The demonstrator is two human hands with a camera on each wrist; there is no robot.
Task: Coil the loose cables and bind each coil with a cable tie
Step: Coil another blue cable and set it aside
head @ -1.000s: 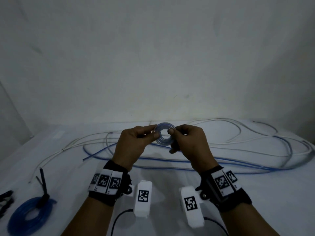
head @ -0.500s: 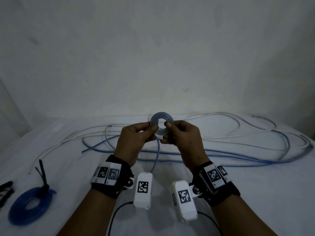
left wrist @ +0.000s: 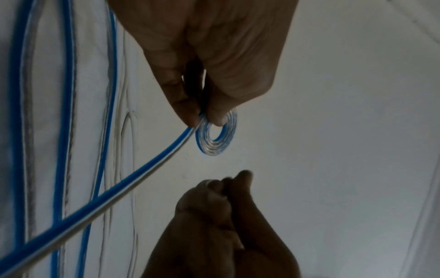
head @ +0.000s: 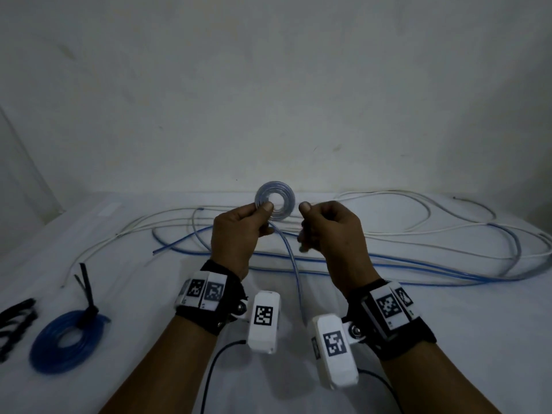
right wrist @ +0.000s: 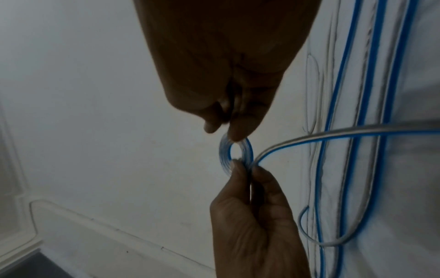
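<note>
A small flat coil (head: 288, 198) of clear, blue-striped cable is held up above the white table (head: 149, 309). My left hand (head: 264, 209) pinches the coil's lower left edge between thumb and fingers, as the left wrist view shows for hand (left wrist: 207, 118) and coil (left wrist: 214, 148). The cable's loose tail (head: 294, 270) hangs from that pinch down to the table. My right hand (head: 304, 213) hovers just right of the coil with fingers curled, holding nothing. A gap separates my right hand (left wrist: 228, 180) from the coil in the left wrist view. In the right wrist view its fingertips (right wrist: 221, 127) overlap the coil's (right wrist: 223, 150) top.
Long loose blue cables (head: 388, 264) and white cables (head: 388, 234) sprawl across the back of the table. A dark blue coil (head: 47, 351) bound with a black tie (head: 88, 306) lies at the near left. Several black ties (head: 15, 318) lie at the left edge.
Both hands have lifted the coil higher. My right hand has let go of the coil's right edge and pulled slightly away; the left hand alone holds it now.
</note>
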